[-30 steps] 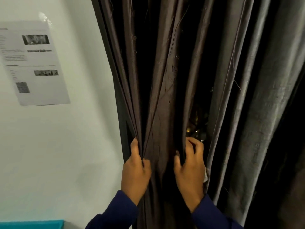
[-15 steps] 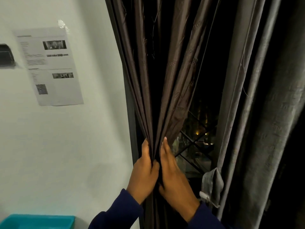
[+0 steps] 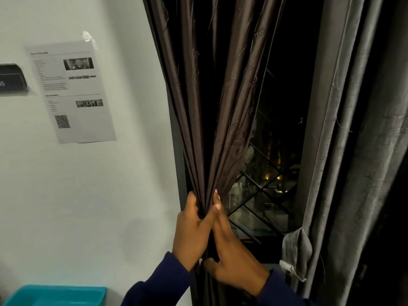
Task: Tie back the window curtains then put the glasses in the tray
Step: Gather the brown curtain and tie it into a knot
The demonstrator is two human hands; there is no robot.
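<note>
A dark brown curtain (image 3: 212, 102) hangs at the left side of the window, gathered into a tight bunch at waist height. My left hand (image 3: 192, 230) grips the bunch from the left, fingers wrapped round the folds. My right hand (image 3: 231, 255) presses against the bunch from the right with long fingers pointing up. A grey curtain (image 3: 353, 151) hangs on the right, and a grey tie-back strap (image 3: 295, 250) dangles from its edge. The turquoise tray (image 3: 57, 294) shows at the bottom left. No glasses are in view.
Between the curtains is the dark window pane with a black diamond grille (image 3: 260, 195). A printed paper sheet (image 3: 72, 91) is taped to the white wall on the left, beside a small dark sign (image 3: 12, 80).
Both hands have drawn the brown curtain's folds together to the left, uncovering the window. My right hand went from curled round a fold to pressing flat against the bunch.
</note>
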